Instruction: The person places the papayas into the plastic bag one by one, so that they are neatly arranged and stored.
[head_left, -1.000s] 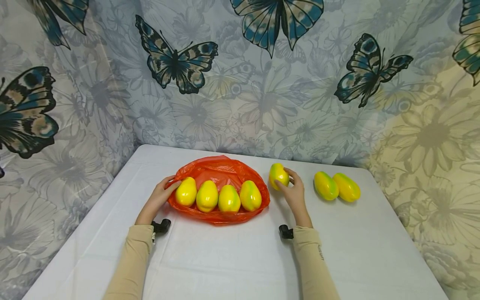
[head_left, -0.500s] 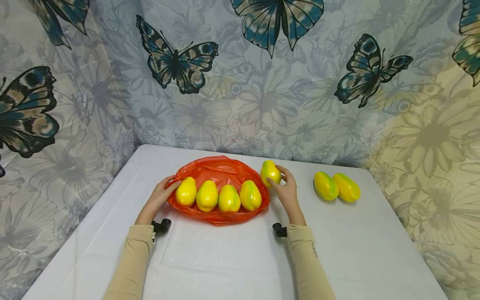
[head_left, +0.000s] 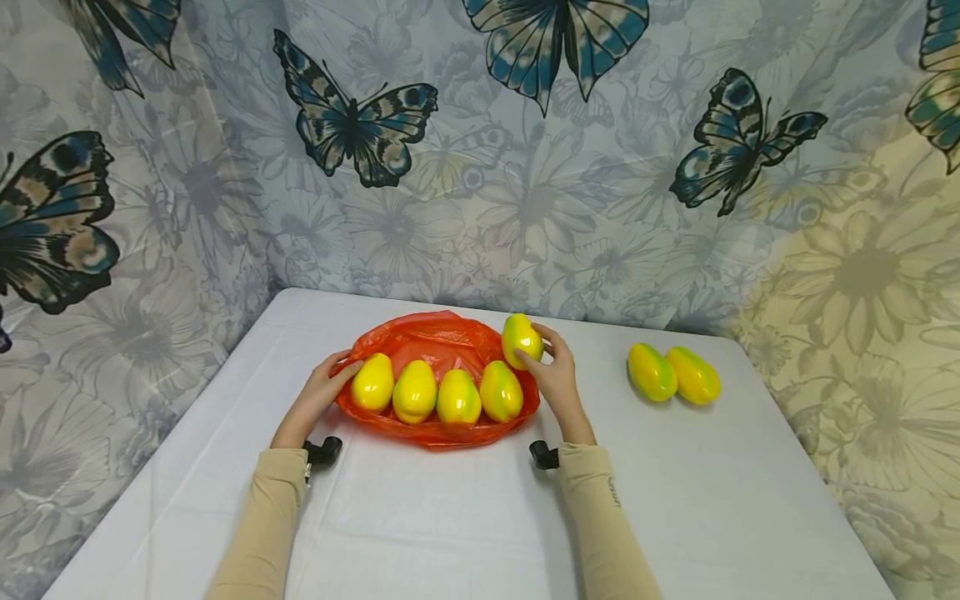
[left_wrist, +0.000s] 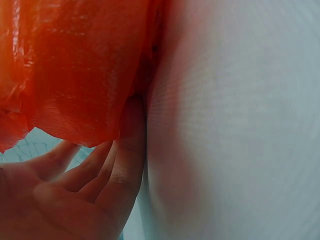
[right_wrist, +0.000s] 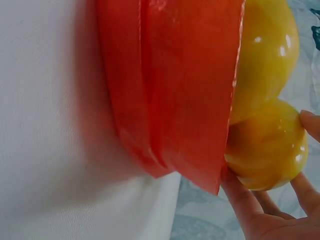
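In the head view an orange-red plastic bag (head_left: 435, 333) lies spread open on the table. Several glossy yellow-green mangoes (head_left: 415, 392) sit in a row inside it. My left hand (head_left: 321, 393) grips the bag's left rim, thumb over the edge; in the left wrist view its fingers (left_wrist: 120, 170) lie against the outside of the red plastic. Between the thumb and fingers of my right hand (head_left: 553, 367) is another mango (head_left: 519, 337), held over the bag's right rim. The right wrist view shows this mango (right_wrist: 267, 147) overlapping one in the bag, with fingertips around it.
Two more mangoes (head_left: 652, 372) lie side by side on the right part of the white-covered table (head_left: 450, 525). A cloth with butterflies and flowers (head_left: 525, 208) hangs behind the table. Each wrist wears a small black camera (head_left: 324, 452).
My right hand has carried its mango leftward, from beside the bag to over the bag's right rim. The left hand, the bag and the other mangoes have stayed in place.
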